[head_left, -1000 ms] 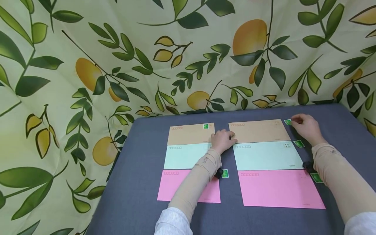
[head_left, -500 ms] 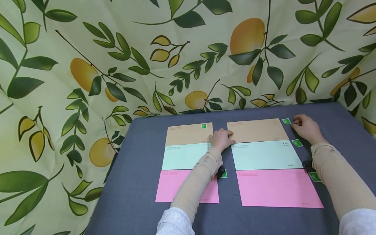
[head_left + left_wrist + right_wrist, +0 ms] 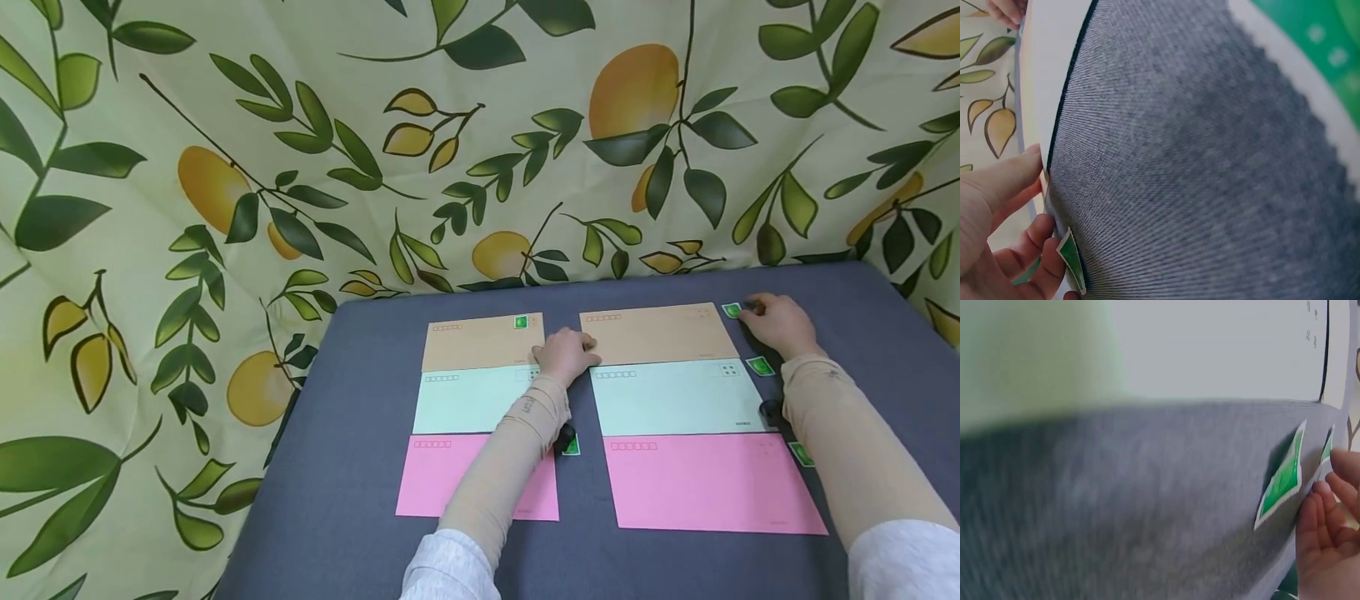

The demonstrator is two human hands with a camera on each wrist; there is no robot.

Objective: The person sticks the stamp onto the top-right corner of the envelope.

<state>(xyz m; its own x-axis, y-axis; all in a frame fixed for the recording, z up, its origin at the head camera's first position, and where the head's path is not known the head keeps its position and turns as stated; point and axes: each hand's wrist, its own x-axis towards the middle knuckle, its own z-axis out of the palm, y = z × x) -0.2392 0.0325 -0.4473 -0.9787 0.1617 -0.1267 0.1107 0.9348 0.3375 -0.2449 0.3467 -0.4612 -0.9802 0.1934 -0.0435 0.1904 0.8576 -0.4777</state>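
My left hand (image 3: pixel 564 357) lies between two columns of envelopes. Its thumb touches the edge of the right column where the tan envelope (image 3: pixel 656 335) meets the mint envelope (image 3: pixel 675 398). In the left wrist view a green stamp (image 3: pixel 1072 259) lies against the curled lower fingers; the head view hides it. Beyond the top right envelope, my right hand (image 3: pixel 783 323) has its thumb and fingertips at the edge of a green stamp (image 3: pixel 731 310). The right wrist view shows this far stamp (image 3: pixel 1327 447) partly behind the thumb; whether it is pinched is unclear.
Stamps lie beside the mint envelope (image 3: pixel 761 366), the right pink envelope (image 3: pixel 712 483), and under the left wrist (image 3: pixel 572 444). The left tan envelope (image 3: pixel 472 343) bears a stamp (image 3: pixel 521 322). A mint envelope (image 3: pixel 457 402) and pink envelope (image 3: pixel 435 475) lie below it on the dark table.
My right hand stood just off the far stamp half a second ago and has come left, back onto its edge. My left hand stays put.
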